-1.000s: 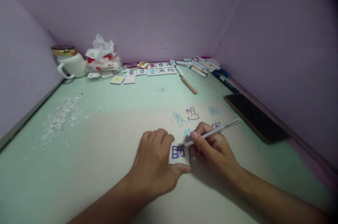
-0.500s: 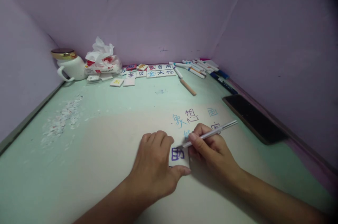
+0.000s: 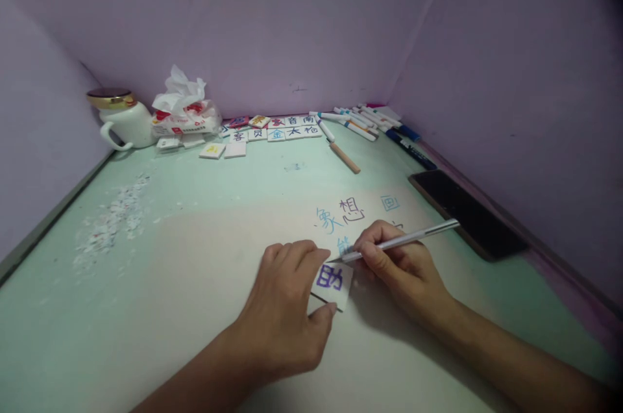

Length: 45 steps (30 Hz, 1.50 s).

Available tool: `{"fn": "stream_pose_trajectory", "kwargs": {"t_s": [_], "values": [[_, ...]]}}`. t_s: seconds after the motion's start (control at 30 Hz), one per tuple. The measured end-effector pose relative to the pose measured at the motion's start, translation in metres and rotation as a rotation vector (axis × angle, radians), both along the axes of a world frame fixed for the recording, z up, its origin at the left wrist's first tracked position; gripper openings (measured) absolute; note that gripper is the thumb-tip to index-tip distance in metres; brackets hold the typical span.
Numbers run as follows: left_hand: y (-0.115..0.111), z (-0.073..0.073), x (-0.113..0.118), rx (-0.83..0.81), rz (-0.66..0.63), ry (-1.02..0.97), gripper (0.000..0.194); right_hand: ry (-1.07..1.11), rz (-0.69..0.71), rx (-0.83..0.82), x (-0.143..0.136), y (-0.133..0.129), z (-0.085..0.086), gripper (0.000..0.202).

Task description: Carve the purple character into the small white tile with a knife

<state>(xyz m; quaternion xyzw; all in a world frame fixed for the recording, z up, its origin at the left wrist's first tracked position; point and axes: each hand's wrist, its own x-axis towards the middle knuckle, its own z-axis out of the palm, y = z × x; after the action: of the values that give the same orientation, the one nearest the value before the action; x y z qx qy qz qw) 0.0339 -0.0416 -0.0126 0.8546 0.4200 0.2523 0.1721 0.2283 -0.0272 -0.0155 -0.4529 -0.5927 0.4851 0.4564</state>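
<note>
A small white square block (image 3: 342, 293) with a purple Chinese character lies on the table, a dark line along its near side. My left hand (image 3: 287, 306) grips it from the left, forefinger at the far edge and thumb at the near edge. In my right hand (image 3: 396, 263) is a slim silver craft knife (image 3: 413, 234), held like a pen. Its thin dark tip touches or hovers just over the block's far edge; I cannot tell which. Beyond the hands, blue and purple characters (image 3: 351, 210) are written on the table; my right hand partly covers some of them.
White shavings (image 3: 114, 215) are scattered at left. Along the back stand a white mug (image 3: 129, 124) and a tissue pack (image 3: 187, 121), beside lettered square tiles (image 3: 276, 134). Several markers (image 3: 360, 130), a tan stick (image 3: 344, 158) and a phone (image 3: 467, 215) lie at right. Purple walls enclose the table.
The block has turned slightly and more of its near right corner shows. My left thumb has drawn back left. The knife's handle has swung out to the right and its tip has shifted left.
</note>
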Motion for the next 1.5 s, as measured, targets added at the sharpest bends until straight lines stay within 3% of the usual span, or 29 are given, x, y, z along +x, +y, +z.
{"fn": "stream_pose_trajectory", "kwargs": {"t_s": [0.1, 0.27, 0.67, 1.03, 1.5], "values": [[0.0, 0.002, -0.003, 0.008, -0.046, -0.037, 0.053, 0.001, -0.035, 0.001, 0.007, 0.004, 0.003, 0.026], [0.006, 0.003, -0.003, 0.035, 0.007, -0.051, 0.039, -0.012, -0.13, 0.024, 0.012, 0.012, 0.005, 0.029], [0.006, 0.005, -0.004, 0.024, 0.022, 0.021, 0.029, 0.018, -0.028, 0.028, 0.01, 0.012, 0.003, 0.026], [0.006, 0.008, -0.004, 0.001, 0.017, 0.043, 0.027, -0.028, -0.016, 0.056, 0.006, 0.011, 0.003, 0.028], [0.007, 0.009, -0.005, 0.012, -0.002, 0.105, 0.029, -0.157, -0.056, 0.243, 0.005, 0.006, 0.017, 0.024]]}}
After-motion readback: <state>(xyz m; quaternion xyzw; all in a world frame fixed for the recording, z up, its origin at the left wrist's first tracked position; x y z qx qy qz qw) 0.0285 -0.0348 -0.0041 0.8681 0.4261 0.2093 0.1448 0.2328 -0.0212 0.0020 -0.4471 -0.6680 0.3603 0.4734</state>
